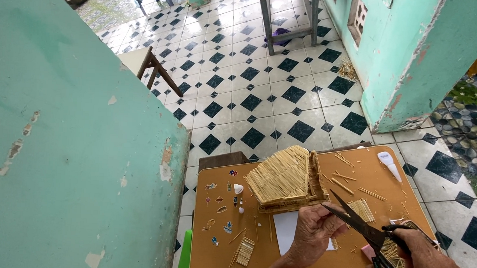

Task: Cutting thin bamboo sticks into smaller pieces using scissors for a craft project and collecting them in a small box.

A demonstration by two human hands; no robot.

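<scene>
Tiled porch floor is surrounding the counter [212,245]; left hand [315,228] is gripping a thin stick beside the stick-built model house [285,179], right hand [426,263] is gripping open scissors [363,225], trimming step; next cut is calling for blade alignment

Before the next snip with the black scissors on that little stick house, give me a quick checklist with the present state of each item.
1. Right hand grips the black-handled scissors: ok.
2. Scissor blades open, tips pointing toward the small model house of pale wooden sticks: ok.
3. Left hand holds something steady by the blades: cannot tell what it pinches.
4. Left fingers away from the blade edge: not ok, they sit right beside it.
5. Model house rests flat on the brown board tabletop: ok.
6. Spare bundle of cut sticks nearby: ok.
</scene>
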